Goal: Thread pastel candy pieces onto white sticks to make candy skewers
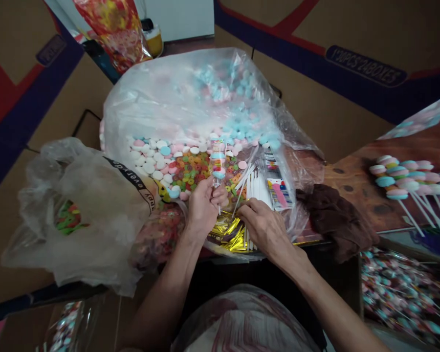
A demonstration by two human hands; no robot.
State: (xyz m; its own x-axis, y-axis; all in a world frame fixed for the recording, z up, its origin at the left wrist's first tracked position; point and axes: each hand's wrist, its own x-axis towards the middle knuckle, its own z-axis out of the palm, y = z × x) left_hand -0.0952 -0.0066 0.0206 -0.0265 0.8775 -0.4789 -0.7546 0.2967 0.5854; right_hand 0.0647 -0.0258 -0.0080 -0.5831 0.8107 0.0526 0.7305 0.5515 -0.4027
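My left hand [204,204] is closed around the lower end of a candy lollipop [217,164]. Its pastel and orange sweets stand upright inside a clear printed wrapper. My right hand [261,222] is just to the right, fingers pinched above gold twist ties [234,239]; whatever is between them is too small to tell. White lollipop sticks [250,183] lie beyond my right fingers. Ring-shaped gummies [192,171] in orange, green and red spread behind my left hand. White, pink and blue marshmallows [150,159] lie around them, partly under a large clear plastic bag [150,105].
A cloudy plastic bag [84,239] stands on the left. Printed wrappers [278,193] and a brown cloth [337,220] are on the right. Beyond are unwrapped marshmallow lollipops [410,178], with a box of wrapped ones [399,293] below. Large cartons [315,98] rise behind.
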